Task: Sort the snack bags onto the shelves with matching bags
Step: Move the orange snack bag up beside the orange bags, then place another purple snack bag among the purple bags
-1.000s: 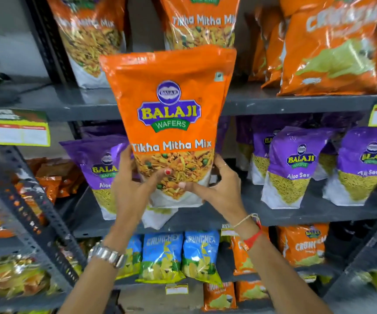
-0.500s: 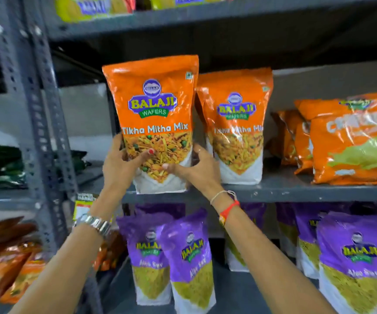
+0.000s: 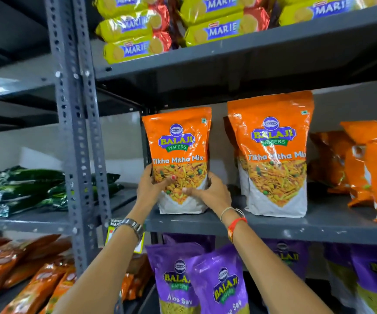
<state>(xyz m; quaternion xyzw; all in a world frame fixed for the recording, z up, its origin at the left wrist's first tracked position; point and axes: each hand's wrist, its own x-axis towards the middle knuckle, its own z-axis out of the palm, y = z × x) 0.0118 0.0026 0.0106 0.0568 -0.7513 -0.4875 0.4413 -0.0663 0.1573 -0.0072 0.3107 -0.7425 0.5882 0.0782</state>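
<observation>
Your left hand [image 3: 151, 189] and right hand [image 3: 210, 191] are clamped on the lower sides of the glossy orange Tikha Mitha Mix snack bag [image 3: 179, 159]. It stands upright on the grey metal shelf [image 3: 296, 227], apparently resting there, beside a matching orange Tikha Mitha Mix bag [image 3: 273, 155] to its right. Purple Aloo Sev bags [image 3: 196, 282] sit below.

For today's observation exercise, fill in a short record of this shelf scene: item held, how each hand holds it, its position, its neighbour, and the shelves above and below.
Item held: Tikha Mitha Mix bag
Left hand: grips bag's lower left edge
Right hand: grips lower right edge
Position: upright, base on the grey shelf
Neighbour: matching orange bag, apart
Above: Marie biscuit packs
Below: purple Aloo Sev bags
</observation>
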